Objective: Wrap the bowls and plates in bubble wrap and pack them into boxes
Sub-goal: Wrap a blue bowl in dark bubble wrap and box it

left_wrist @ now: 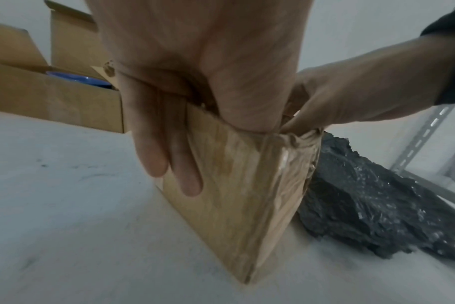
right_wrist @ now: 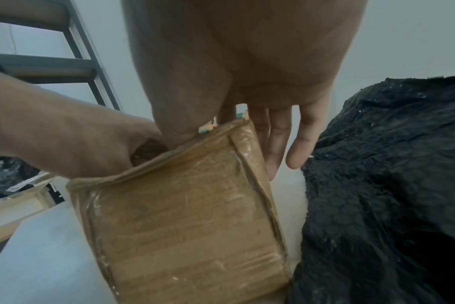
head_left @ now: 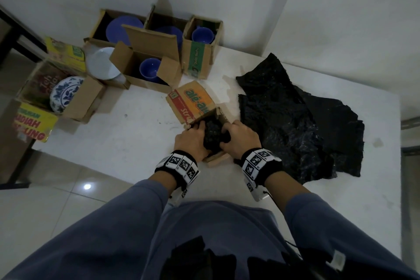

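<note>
Both hands (head_left: 193, 137) (head_left: 241, 137) on black bundle (head_left: 212, 132), inside small box (head_left: 193, 102)

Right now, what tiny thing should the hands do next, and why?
Probably press the black bubble-wrapped bundle deeper into the small cardboard box. It still bulges above the opening, with the left hand and right hand on it, fingers also over the box's sides.

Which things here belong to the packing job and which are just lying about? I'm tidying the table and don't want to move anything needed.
Belong to the job:
- orange box, with both hands pushing a black-wrapped bundle into it
- left hand, right hand
- black bubble wrap sheets
- blue bowls and plates in open boxes

Lying about:
- metal shelf frame
</note>
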Demonstrator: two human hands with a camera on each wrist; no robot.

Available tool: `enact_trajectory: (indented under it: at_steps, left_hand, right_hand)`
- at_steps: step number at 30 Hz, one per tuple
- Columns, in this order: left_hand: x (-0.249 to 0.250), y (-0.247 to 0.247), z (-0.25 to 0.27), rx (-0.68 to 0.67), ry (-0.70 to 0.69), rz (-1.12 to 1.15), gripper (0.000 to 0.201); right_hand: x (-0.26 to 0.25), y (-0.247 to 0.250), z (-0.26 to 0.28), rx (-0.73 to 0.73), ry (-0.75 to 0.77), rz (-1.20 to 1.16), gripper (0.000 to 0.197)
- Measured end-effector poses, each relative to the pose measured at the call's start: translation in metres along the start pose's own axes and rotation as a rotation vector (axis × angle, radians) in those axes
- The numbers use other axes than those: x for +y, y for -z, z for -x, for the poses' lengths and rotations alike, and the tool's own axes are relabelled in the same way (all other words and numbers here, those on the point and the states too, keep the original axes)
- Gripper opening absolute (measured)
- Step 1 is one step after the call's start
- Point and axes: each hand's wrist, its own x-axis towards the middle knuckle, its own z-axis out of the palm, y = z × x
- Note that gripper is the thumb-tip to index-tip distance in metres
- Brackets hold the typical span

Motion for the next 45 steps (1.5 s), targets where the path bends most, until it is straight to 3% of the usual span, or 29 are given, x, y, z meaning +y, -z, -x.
enact_trajectory:
  at_steps: [5, 9, 15, 17, 19, 22, 23, 26, 28, 31, 33, 35, 38, 41, 45]
  left_hand:
    - [0.003, 0.005, 0.0, 0.056, 0.003, -0.114, 0.065]
    - [0.0, 0.012, -0.004, 0.043, -0.026, -0.19, 0.061]
    - [-0.014, 0.021, 0.0, -0.044, -0.107, -0.056, 0.074]
    - [-0.025, 0.027, 0.007, 0.1, -0.152, 0.066, 0.062]
    - [-0.035, 0.033, 0.016, 0.345, -0.173, 0.269, 0.037]
    - [-0.044, 0.04, 0.013, 0.569, -0.036, 0.577, 0.023]
    - [-0.045, 0.042, 0.006, 0.549, 0.05, 0.698, 0.029]
    - [-0.044, 0.047, -0.018, 0.325, 0.261, 1.182, 0.059]
    - [-0.047, 0.047, -0.032, 0.315, 0.318, 1.356, 0.067]
    - [-0.046, 0.057, -0.034, 0.363, 0.226, 1.344, 0.045]
    - [-0.043, 0.064, -0.027, 0.375, 0.08, 1.197, 0.022]
    - [-0.044, 0.065, -0.017, 0.399, -0.039, 1.07, 0.013]
    - [-0.046, 0.059, -0.002, 0.399, -0.111, 1.059, 0.017]
    - [-0.042, 0.056, 0.011, 0.422, -0.139, 1.03, 0.028]
    - [-0.036, 0.054, 0.021, 0.441, -0.165, 0.995, 0.019]
  right_hand:
    - [-0.011, 0.0, 0.0, -0.026, -0.033, 0.102, 0.039]
    - [-0.02, -0.003, -0.001, -0.07, -0.061, 0.153, 0.038]
    - [-0.019, 0.003, -0.004, -0.095, -0.016, 0.238, 0.032]
    - [-0.017, 0.006, -0.002, -0.073, 0.04, 0.24, 0.036]
    - [-0.016, 0.012, 0.0, 0.0, 0.072, 0.198, 0.043]
    - [-0.011, 0.02, -0.004, 0.106, 0.04, 0.014, 0.032]
    - [-0.008, 0.021, -0.007, 0.106, 0.024, -0.066, 0.027]
    - [0.002, 0.019, -0.012, 0.056, 0.02, -0.245, 0.023]
    - [0.008, 0.018, -0.01, 0.042, 0.027, -0.32, 0.025]
    - [0.015, 0.021, -0.006, 0.066, -0.006, -0.479, 0.028]
    - [0.015, 0.029, -0.007, 0.158, -0.001, -0.606, 0.035]
    - [0.011, 0.041, -0.01, 0.26, 0.029, -0.707, 0.041]
    - [-0.002, 0.06, -0.011, 0.312, 0.106, -0.801, 0.046]
    - [-0.015, 0.072, -0.002, 0.232, 0.196, -0.831, 0.043]
    - [-0.024, 0.069, 0.017, 0.094, 0.234, -0.857, 0.035]
